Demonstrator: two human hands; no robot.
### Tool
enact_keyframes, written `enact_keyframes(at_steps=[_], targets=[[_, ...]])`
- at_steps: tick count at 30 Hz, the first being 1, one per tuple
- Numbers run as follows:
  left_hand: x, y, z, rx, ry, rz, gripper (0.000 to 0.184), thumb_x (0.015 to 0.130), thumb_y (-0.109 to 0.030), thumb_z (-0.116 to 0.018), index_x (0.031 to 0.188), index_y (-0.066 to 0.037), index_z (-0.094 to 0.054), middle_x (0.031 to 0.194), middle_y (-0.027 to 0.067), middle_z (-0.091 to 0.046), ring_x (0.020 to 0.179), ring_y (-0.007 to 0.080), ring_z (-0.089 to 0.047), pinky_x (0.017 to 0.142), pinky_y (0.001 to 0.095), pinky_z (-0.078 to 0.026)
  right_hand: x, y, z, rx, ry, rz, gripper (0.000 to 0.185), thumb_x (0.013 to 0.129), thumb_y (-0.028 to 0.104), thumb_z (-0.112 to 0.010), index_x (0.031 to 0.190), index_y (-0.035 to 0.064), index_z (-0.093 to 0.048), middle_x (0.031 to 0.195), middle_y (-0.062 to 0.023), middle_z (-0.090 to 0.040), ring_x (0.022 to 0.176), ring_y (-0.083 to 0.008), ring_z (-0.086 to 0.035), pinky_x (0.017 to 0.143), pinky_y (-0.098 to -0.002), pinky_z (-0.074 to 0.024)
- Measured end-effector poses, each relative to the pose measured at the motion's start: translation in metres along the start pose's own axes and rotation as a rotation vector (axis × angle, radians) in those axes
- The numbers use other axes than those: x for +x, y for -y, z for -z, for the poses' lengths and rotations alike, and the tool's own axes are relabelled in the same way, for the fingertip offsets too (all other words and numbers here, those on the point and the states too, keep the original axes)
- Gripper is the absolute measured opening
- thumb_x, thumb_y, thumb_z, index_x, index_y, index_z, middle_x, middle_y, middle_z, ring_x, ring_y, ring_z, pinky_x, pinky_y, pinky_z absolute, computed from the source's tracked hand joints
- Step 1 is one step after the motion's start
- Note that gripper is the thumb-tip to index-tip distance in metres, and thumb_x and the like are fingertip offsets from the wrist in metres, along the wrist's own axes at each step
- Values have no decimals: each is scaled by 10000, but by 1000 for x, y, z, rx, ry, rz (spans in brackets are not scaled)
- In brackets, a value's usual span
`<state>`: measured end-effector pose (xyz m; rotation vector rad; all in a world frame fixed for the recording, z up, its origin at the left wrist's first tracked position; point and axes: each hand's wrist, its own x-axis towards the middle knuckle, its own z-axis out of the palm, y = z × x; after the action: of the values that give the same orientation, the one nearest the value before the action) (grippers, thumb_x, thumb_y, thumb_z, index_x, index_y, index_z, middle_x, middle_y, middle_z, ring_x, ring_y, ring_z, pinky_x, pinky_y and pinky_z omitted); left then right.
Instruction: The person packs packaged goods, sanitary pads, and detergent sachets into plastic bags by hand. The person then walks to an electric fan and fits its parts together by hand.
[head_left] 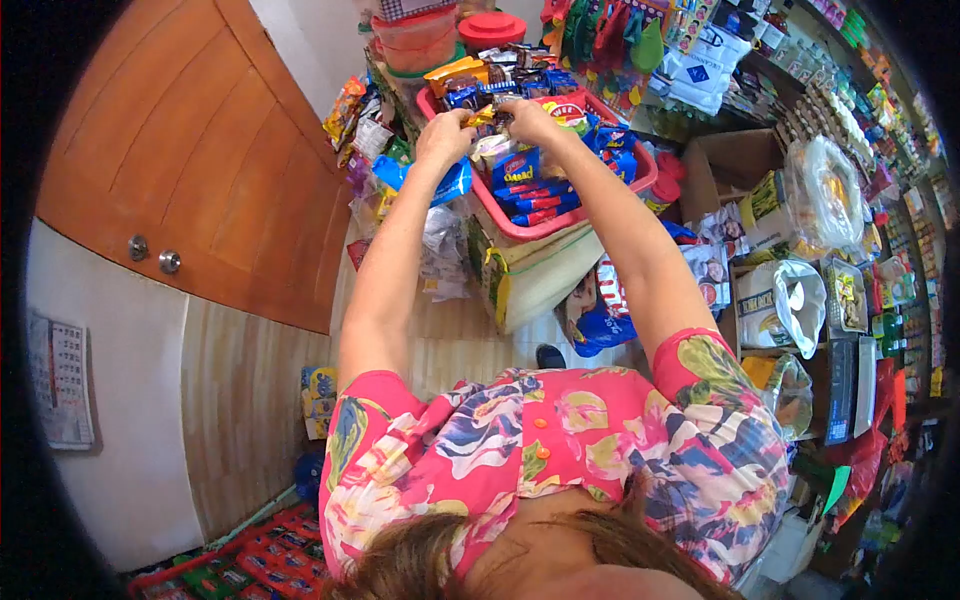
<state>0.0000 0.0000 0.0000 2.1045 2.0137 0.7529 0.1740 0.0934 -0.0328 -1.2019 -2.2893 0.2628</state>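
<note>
Both arms reach forward over a pink plastic basket (520, 233) heaped with snack packets. My left hand (443, 136) is at its left rim, fingers pinched at the edge of a small gold-and-brown snack packet (484, 122). From the other side my right hand (528, 121) has its fingers curled on the same packet. Blue packets with red and yellow print (530, 187) fill the near part of the basket. Dark blue and brown packs (495, 92) lie beyond my hands. A light-blue packet (455, 182) shows beneath my left wrist.
A sack (540, 275) stands below the basket, near a blue bag (604, 325). Tubs with red lids (492, 30) are behind it. Stocked shelves (905, 215) and a cardboard box (722, 165) line the right. On the left is a wooden door (200, 130).
</note>
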Motion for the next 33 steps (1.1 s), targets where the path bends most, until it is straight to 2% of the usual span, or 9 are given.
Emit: enact_keyframes(at_steps=[2, 5, 9, 11, 13, 15, 19, 23, 33], targets=[[-12, 0, 5, -86, -103, -3, 440, 781, -271, -665, 1167, -65, -611, 980, 193, -666, 933, 308, -645, 820, 399, -488, -5, 2, 9, 21, 164, 2, 477, 692, 89, -641, 1165, 40, -612, 1104, -201, -636, 1005, -331, -625, 893, -390, -478], [-32, -6, 49, -306, -57, -56, 408, 842, -237, -646, 1169, -1, -584, 876, 84, -644, 802, 172, -610, 728, 311, -493, -13, 15, 36, 86, -75, 131, 465, 731, 166, -691, 1164, 19, -608, 1071, -175, -658, 952, -298, -650, 857, -365, -501], [-95, -61, 87, -1133, -7, -173, 229, 900, -102, -606, 1094, 19, -595, 945, 27, -643, 802, 90, -588, 702, 218, -482, -113, 92, 103, 1140, 259, 221, 856, 690, 258, -813, 1391, 29, -380, 1307, -100, -511, 1160, -182, -524, 946, -313, -446], [-117, -90, 81, -1241, -103, -160, 182, 893, -114, -621, 1038, -4, -611, 877, 13, -632, 779, 62, -574, 675, 196, -467, -165, 114, 99, 1123, 375, 348, 1073, 627, 252, -854, 1459, 40, -212, 1383, -112, -413, 1238, -188, -452, 1002, -318, -404], [-132, -112, 66, -1267, -146, -176, 148, 896, -112, -618, 1005, -12, -616, 852, 5, -624, 768, 52, -566, 658, 188, -459, -209, 128, 79, 1005, 110, 290, 1108, 642, 193, -825, 1475, 35, -111, 1453, -115, -312, 1302, -215, -356, 972, -350, -433], [-137, -117, 33, -1372, -30, -121, 124, 912, -145, -609, 945, -25, -619, 812, -8, -611, 733, 52, -549, 634, 198, -449, -239, 126, 84, 1274, 87, -137, 982, 610, 115, -789, 1426, 1, -255, 1333, -117, -441, 1185, -211, -464, 932, -344, -453], [-144, -80, -37, -60, -156, -619, 169, 804, -137, -659, 938, -48, -608, 822, 59, -610, 765, 240, -579, 681, 362, -444, -319, 66, 93, 1129, 11, -476, 773, 577, 26, -674, 1308, -35, -431, 1180, -97, -545, 1030, -193, -544, 837, -305, -480], [-154, -81, -51, 176, -353, -690, 165, 732, -127, -623, 876, -60, -579, 758, 69, -532, 771, 233, -544, 683, 376, -398, -406, 41, 121, 1219, -265, -806, 715, 589, -40, -633, 1281, -28, -456, 1100, -81, -594, 902, -173, -599, 806, -298, -491], [-174, -94, -52, 231, -230, -628, 310, 678, -127, -709, 955, -65, -584, 817, 74, -546, 823, 250, -554, 713, 393, -411, -499, 8, 98, 1360, -379, -876, 591, 611, -131, -632, 1173, 19, -525, 967, -60, -639, 837, -170, -622, 759, -304, -518]])
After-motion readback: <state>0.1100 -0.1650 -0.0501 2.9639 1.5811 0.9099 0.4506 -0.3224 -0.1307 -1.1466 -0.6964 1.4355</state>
